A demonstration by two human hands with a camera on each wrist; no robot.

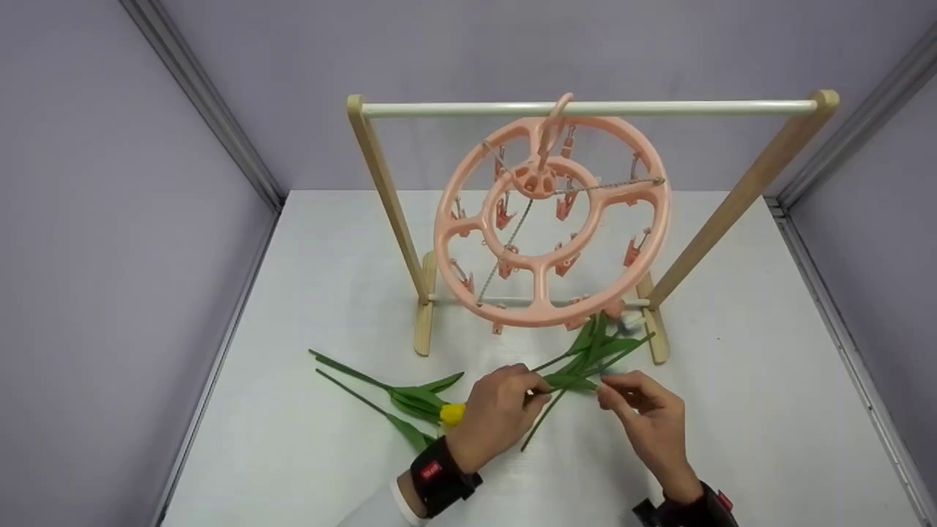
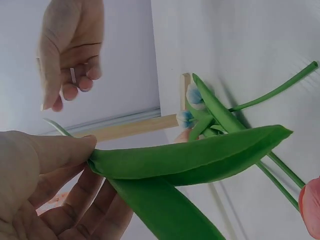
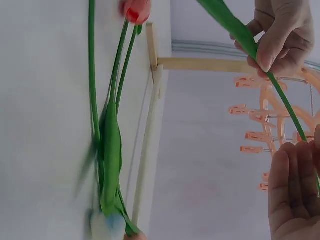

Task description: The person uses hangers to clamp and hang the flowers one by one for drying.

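My left hand (image 1: 536, 392) pinches a green artificial tulip stem with leaves (image 1: 571, 380) just above the white table, in front of the rack. In the left wrist view the thumb (image 2: 75, 145) presses on the broad leaf (image 2: 190, 157). My right hand (image 1: 611, 395) hovers at the leaf's far end with loosely bent fingers and holds nothing I can see; the thin stem (image 3: 280, 95) runs past its fingers (image 3: 292, 190). A pink round clip hanger (image 1: 549, 219) hangs from the rack's white bar (image 1: 659, 107).
Yellow tulips (image 1: 452, 414) lie left of my left hand, stems pointing left. More flowers (image 1: 607, 340), one pale blue (image 1: 629, 320) and one red (image 3: 136, 9), lie by the wooden rack's right foot (image 1: 659, 340). Grey walls close in three sides of the table.
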